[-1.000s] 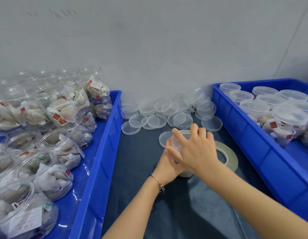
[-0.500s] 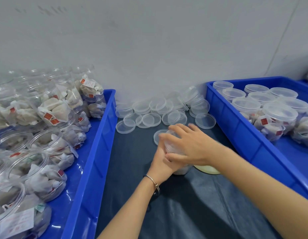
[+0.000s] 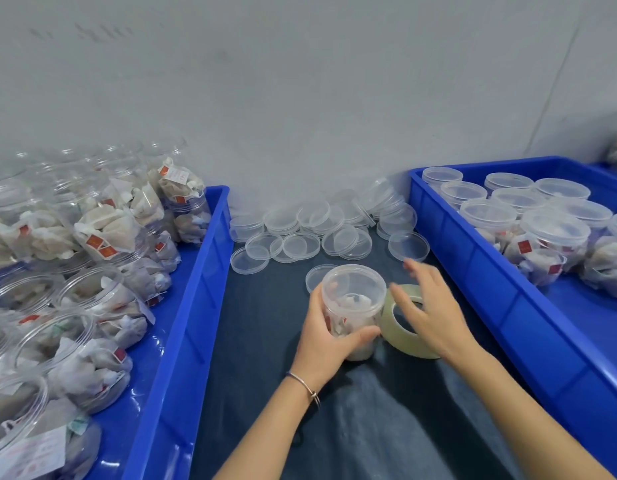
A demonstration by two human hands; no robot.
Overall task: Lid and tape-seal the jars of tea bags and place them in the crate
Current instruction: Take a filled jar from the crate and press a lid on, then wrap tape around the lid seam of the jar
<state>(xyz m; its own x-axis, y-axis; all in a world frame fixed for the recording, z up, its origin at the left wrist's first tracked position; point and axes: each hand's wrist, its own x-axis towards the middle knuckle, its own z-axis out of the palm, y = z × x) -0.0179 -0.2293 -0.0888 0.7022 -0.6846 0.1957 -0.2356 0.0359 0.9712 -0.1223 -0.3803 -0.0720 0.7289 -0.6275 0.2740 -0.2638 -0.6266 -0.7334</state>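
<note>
My left hand [image 3: 329,336] grips the jar [image 3: 352,308] round its lower wall, fingers behind, thumb curled across the front. It stands on the dark cloth [image 3: 265,341] btwn the two blue crates, w/ a clear lid [image 3: 354,282] already on top.

My right hand [image 3: 430,311] has fingers spread and loose, holding nothing, right over the tape roll [image 3: 404,327], which sits just beside the jar on its right; can't tell if my fingertips touch it, they're blurred.

Handling, as I judge it: thin clear plastic, only tea bags inside, so v. light. The wall prob flexes if I squeeze hard, and it's smooth, so slippery-ish. Best hold is where I've got it, round the lower body, leaving the lid seam free for tape. Too firm a squeeze near the rim could pop the lid. Not fragile like glass, but it could dent.

Orientation: jar is upright, long axis vertical, mouth and lid pointing up, tipped v. slightly toward me. The seam runs horizontally round the top, so the tape has to wrap round that ring while I turn the jar on its axis.

The tape roll lies tilted on the cloth, its far edge raised and hole facing up toward me. Loose end not visible.

Sealed jars sit upright in the right crate [image 3: 473,258]; unlidded ones fill the left crate [image 3: 196,271]. Spare lids [image 3: 300,244] lie in a heap by the wall.
</note>
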